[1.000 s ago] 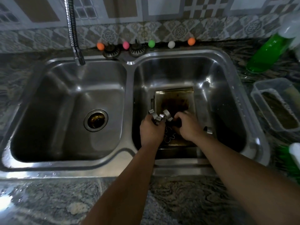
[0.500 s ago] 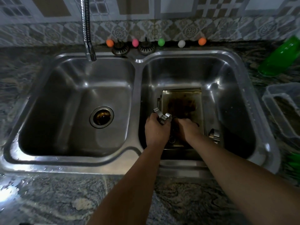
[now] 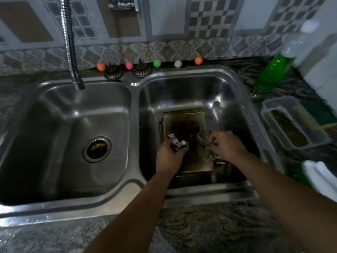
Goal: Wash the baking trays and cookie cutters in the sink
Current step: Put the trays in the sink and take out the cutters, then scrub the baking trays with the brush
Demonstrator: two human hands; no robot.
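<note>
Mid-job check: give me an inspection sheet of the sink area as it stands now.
Surface: double steel sink set in a dark patterned counter; the tap hangs over the left basin, no water seen running.
Job's things: stacked baking trays lie in the right basin, the top one with a dark burnt stain; one cookie cutter rests on it.
Clutter: green bottle, clear tub, coloured balls and two strainer plugs along the back edge.
Grippers: left hand grips a bunch of cutters; right hand pinches something thin, too small to identify.
Cables: nothing seen.
Surroundings: tiled wall behind.
</note>
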